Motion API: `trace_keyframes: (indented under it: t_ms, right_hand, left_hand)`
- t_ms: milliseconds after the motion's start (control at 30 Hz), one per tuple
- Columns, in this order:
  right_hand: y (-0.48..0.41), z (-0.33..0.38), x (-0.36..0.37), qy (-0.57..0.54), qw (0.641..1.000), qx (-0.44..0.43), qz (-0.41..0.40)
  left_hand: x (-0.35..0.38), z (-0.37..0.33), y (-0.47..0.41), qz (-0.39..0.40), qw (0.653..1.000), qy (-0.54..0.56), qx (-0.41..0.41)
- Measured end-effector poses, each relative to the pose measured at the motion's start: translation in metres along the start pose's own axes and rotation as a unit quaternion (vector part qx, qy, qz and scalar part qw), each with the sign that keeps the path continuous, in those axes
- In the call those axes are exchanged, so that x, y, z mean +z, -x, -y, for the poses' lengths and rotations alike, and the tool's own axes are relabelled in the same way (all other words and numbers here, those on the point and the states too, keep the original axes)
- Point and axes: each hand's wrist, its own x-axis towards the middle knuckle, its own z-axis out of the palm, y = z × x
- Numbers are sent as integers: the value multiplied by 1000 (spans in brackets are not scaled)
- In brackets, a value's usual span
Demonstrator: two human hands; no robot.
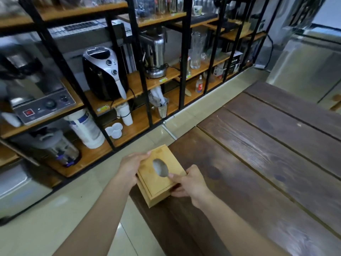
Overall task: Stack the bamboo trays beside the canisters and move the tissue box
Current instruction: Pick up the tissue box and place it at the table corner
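A bamboo tissue box (156,183) with an oval opening in its lid is at the near left corner of the dark wooden table (258,163). My left hand (132,167) grips its left side. My right hand (188,182) grips its right side, with a finger at the edge of the oval opening. I cannot tell whether the box rests on the table or is lifted slightly. No bamboo trays or canisters are in view.
A black metal shelf unit with wooden boards stands to the left across a tiled floor strip (55,209). It holds an air fryer (103,74), a blender (155,52), paper cups (126,113) and glassware. A steel counter (310,61) is at the far right.
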Motion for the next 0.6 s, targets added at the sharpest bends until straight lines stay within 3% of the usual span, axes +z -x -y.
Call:
trace_keyframes:
  t_ms: [467, 600]
  right_hand:
    - [3, 0, 23, 97, 995, -20, 5]
    - [7, 4, 18, 202, 979, -17, 3]
  left_hand:
    - [-29, 22, 4, -19, 1000, 20, 5]
    - [-27, 20, 3, -39, 996, -65, 43]
